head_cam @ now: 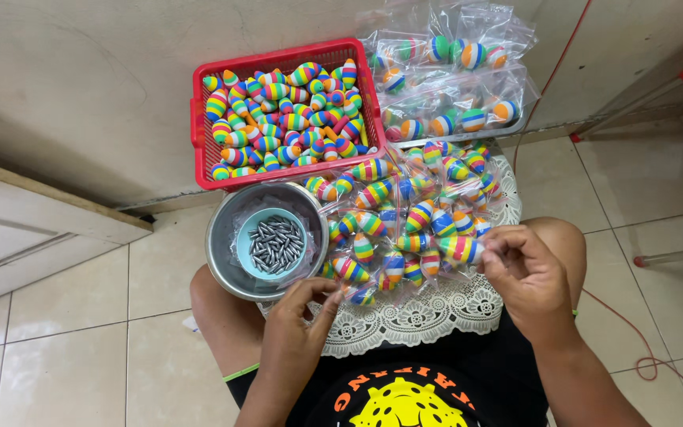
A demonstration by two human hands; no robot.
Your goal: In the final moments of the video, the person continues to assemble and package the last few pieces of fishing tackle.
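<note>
My right hand (525,273) pinches a clear plastic bag holding a rainbow-striped egg-shaped float (458,249), just right of a pile of bagged floats (405,217) on my lap. My left hand (298,324) hovers by the near rim of a steel bowl (223,265), fingers curled together; what they hold, if anything, is too small to tell. Inside the bowl sits a small teal cup (244,249) filled with several grey metal weights (276,243).
A red plastic basket (199,119) full of loose striped floats stands against the wall. More bagged floats (452,87) lie on a tray behind the pile. A white lace cloth (420,316) covers my lap. A red cable (634,348) runs over the tiled floor at right.
</note>
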